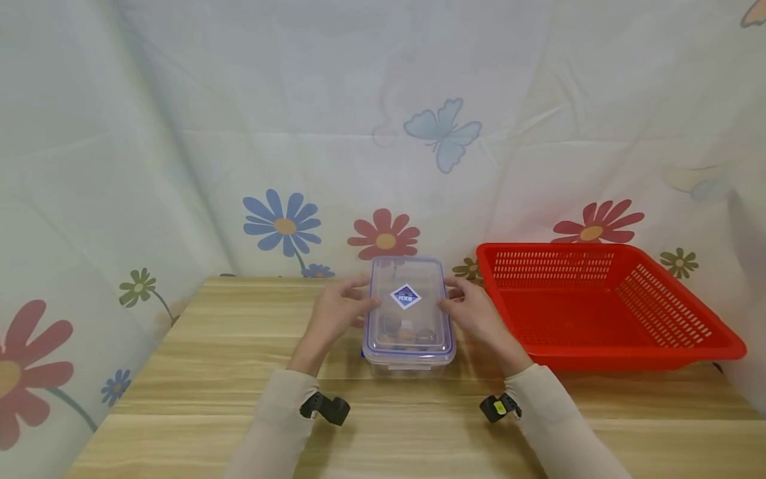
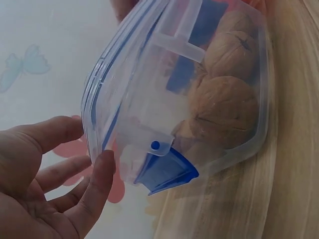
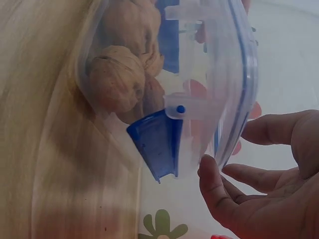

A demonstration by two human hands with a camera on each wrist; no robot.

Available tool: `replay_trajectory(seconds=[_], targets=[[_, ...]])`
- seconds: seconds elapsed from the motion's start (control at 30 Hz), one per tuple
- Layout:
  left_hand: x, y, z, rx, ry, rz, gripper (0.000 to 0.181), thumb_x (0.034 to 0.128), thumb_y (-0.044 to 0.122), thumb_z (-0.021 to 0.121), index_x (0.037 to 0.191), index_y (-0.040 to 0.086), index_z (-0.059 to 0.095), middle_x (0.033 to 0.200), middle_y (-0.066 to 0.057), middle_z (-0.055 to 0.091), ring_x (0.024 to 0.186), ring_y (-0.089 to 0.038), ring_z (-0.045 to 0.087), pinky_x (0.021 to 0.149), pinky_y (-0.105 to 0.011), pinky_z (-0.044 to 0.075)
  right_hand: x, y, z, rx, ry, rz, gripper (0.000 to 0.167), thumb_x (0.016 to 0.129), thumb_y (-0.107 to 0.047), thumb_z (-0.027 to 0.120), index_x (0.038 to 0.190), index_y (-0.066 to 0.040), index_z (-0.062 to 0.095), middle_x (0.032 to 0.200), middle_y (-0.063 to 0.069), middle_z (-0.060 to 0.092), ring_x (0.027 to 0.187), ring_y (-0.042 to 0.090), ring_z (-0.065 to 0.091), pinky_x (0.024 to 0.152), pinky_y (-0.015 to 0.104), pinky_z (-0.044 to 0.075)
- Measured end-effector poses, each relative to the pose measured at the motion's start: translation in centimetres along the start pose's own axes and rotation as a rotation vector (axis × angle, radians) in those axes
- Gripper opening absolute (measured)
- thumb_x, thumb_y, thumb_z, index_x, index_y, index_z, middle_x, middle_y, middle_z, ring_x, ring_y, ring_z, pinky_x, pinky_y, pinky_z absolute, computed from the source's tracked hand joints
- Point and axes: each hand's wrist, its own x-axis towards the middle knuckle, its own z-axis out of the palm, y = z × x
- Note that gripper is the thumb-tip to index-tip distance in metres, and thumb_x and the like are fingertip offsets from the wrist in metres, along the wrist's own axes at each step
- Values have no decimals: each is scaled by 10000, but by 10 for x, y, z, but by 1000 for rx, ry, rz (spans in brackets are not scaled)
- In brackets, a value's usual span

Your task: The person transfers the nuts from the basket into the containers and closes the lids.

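A clear plastic food box [image 1: 383, 370] stands on the table, with walnuts [image 2: 225, 112] visible through its walls. Over it lies a clear lid [image 1: 389, 276] with a blue seal and a diamond-shaped label [image 1: 405, 297]. My left hand [image 1: 338, 311] holds the lid's left edge, thumb on top and fingers beneath. At the opposite edge, my right hand [image 1: 477, 314] pinches the lid likewise. Blue side latches hang unfastened, one blue latch [image 2: 167, 172] in the left wrist view and another blue latch [image 3: 157, 144] in the right. How firmly the lid sits, I cannot tell.
To the right stands a red plastic basket [image 1: 604, 356] with slotted walls. The wood-grain table [image 1: 197, 392] ends at a flower-patterned curtain [image 1: 335, 153] behind. A black wrist camera [image 1: 326, 407] is strapped at each wrist.
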Motion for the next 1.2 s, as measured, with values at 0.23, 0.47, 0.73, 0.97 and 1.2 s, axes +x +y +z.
replay_trajectory(seconds=[0.23,0.47,0.73,0.97,1.2], targets=[[-3,1,3,78,23,-22,501,948,154,823,1422,75,680,1181,-184,751,881,-286,770,746,-383,672,2,4,3,-4,-5,-4,533,1046,-106,643,1541,27,495,1337,273,640,1121,394,660,974,505,612],[-5,1,3,127,19,-31,439,951,140,820,1367,45,713,1150,-191,754,828,-273,767,754,-433,672,3,6,5,13,-17,-6,541,1049,-93,636,1555,23,485,1309,262,648,1062,375,671,947,486,626],[-4,-1,3,125,14,-48,428,949,156,826,1347,36,724,1170,-197,753,819,-265,768,773,-448,669,3,8,5,28,-23,-9,532,1049,-85,634,1556,-1,498,1310,255,657,1064,382,682,932,493,632],[-4,-3,-2,135,11,-50,426,952,170,825,1341,28,726,1184,-199,751,847,-269,768,727,-388,672,3,11,11,35,-19,-17,481,1039,-70,646,1500,29,547,1302,278,663,1077,399,690,920,486,636],[-3,-4,-9,135,0,-93,427,951,175,826,1342,38,726,1225,-206,738,892,-282,762,753,-403,672,2,10,18,51,-5,-11,486,1038,-80,668,1499,19,551,1314,272,661,1122,408,687,922,477,635]])
